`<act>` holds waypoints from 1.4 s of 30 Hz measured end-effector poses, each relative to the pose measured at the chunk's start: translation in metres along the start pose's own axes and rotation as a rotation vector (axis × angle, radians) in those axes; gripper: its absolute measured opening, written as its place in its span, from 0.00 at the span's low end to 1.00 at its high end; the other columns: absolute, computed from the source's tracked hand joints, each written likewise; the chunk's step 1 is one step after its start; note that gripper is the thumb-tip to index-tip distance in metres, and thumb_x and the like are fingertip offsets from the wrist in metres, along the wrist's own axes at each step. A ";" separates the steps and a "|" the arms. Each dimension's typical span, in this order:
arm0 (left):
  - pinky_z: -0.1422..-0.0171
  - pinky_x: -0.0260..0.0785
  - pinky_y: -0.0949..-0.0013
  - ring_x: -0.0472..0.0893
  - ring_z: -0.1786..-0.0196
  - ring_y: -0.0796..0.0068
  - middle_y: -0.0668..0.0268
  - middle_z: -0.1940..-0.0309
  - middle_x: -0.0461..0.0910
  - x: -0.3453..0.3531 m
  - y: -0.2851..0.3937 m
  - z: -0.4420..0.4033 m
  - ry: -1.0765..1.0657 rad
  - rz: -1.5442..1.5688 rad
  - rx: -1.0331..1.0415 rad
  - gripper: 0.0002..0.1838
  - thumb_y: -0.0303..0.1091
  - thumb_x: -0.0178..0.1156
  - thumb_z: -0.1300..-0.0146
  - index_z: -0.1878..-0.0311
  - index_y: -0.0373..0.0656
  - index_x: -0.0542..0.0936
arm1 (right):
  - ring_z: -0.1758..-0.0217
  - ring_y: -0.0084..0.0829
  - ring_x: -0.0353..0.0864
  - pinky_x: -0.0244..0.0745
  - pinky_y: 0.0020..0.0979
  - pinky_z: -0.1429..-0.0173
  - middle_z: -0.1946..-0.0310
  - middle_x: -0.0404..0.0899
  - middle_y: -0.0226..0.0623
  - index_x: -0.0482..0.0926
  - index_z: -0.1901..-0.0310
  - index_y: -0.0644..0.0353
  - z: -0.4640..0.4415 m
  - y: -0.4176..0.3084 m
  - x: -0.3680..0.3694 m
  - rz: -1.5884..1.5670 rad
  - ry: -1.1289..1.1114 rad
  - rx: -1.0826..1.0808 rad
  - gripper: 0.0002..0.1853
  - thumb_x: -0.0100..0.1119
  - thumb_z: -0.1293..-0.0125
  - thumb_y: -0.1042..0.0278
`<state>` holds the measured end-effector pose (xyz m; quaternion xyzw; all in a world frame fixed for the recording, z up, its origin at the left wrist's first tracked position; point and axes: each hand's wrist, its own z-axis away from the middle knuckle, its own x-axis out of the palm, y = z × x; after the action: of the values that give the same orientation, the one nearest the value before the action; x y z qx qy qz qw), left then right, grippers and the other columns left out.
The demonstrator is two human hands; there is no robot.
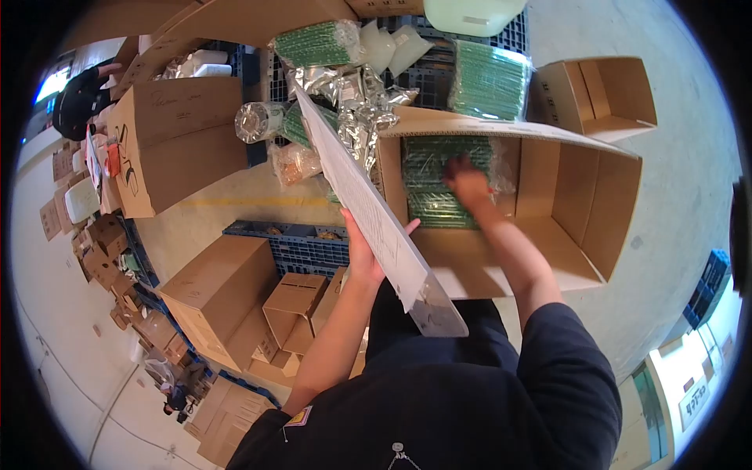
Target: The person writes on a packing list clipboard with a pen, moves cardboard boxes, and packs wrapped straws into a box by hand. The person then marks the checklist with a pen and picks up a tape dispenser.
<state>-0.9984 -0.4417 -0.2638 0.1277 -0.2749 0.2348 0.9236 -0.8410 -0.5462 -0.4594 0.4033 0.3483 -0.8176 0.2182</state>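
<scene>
My left hand [365, 249] is closed round a clipboard [368, 211] with a stack of white papers, tilted on its edge. My right hand [468, 184] reaches into a large open cardboard box [576, 172] and touches the clear-wrapped packs of green sticks [442, 168] lying at the box's left side. Its fingers are smeared by motion. Beyond the clipboard lie silver foil pouches [356, 117] and another green pack [317, 45]. One more wrapped green pack [489, 80] rests behind the box.
Open cartons stand at the left [184, 137], the lower left [223, 294] and the upper right [599, 94]. Blue pallets [305, 252] lie beneath goods. A plastic bottle [258, 123] is beside the pouches. Two other people appear far off at the left.
</scene>
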 end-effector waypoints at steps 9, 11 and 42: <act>0.38 0.54 0.40 0.69 0.80 0.79 0.74 0.82 0.67 0.006 0.003 -0.005 0.007 -0.201 0.042 0.27 0.66 0.39 0.44 0.67 0.49 0.71 | 0.60 0.42 0.75 0.74 0.41 0.64 0.59 0.69 0.40 0.72 0.64 0.52 -0.023 -0.011 0.025 0.058 -0.066 -0.326 0.08 0.51 0.43 0.60; 0.37 0.55 0.43 0.73 0.64 0.73 0.68 0.67 0.71 0.013 0.006 -0.005 0.038 -0.165 -0.065 0.32 0.66 0.38 0.44 0.51 0.48 0.68 | 0.58 0.43 0.75 0.73 0.41 0.61 0.59 0.72 0.43 0.73 0.63 0.53 -0.037 -0.020 0.011 0.099 -0.194 -0.250 0.10 0.53 0.44 0.59; 0.38 0.58 0.56 0.63 0.40 0.56 0.56 0.40 0.60 -0.364 0.136 0.096 0.703 0.099 0.075 0.35 0.61 0.33 0.38 0.37 0.42 0.53 | 0.82 0.27 0.71 0.61 0.28 0.81 0.83 0.71 0.32 0.75 0.69 0.61 -0.189 -0.244 0.288 -0.855 -0.078 0.616 0.09 0.55 0.45 0.64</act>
<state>-1.3787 -0.4924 -0.3774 0.0596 0.0627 0.3188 0.9439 -1.0676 -0.2657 -0.6790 0.2400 0.2170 -0.9124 -0.2505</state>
